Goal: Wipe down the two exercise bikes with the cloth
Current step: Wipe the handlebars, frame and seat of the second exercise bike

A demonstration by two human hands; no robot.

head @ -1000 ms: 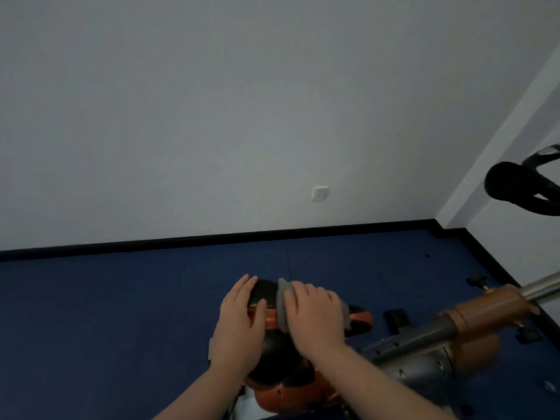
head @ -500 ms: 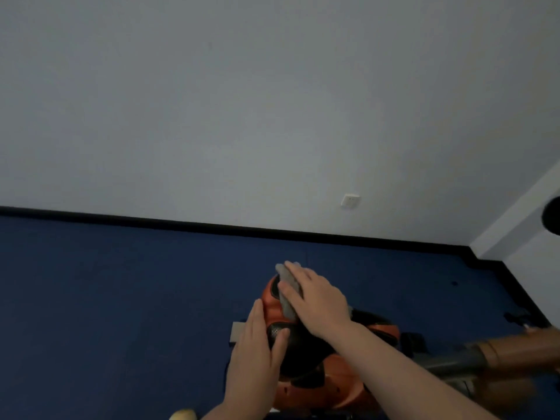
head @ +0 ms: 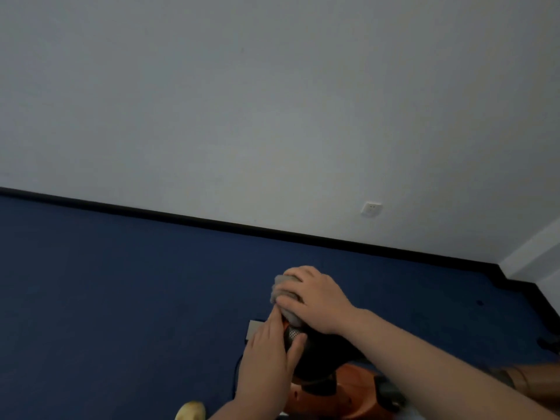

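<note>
An orange and black exercise bike (head: 327, 389) sits low in the head view, mostly hidden by my arms. My right hand (head: 315, 298) grips a grey cloth (head: 283, 291) and presses it over the far end of the bike's black saddle (head: 321, 353). My left hand (head: 269, 356) lies flat against the saddle's left side, fingers straight, thumb over a perforated patch. The second bike is out of view.
Dark blue carpet (head: 121, 298) spreads to the left and behind the bike. A white wall with a black skirting board (head: 212, 221) and a socket (head: 371, 209) stands behind. A pale rounded object (head: 191, 411) shows at the bottom edge.
The view has swung left and the second bike's handlebar left the frame. My right hand slid the cloth forward along the saddle to its far end and curled over it. My left hand shifted back.
</note>
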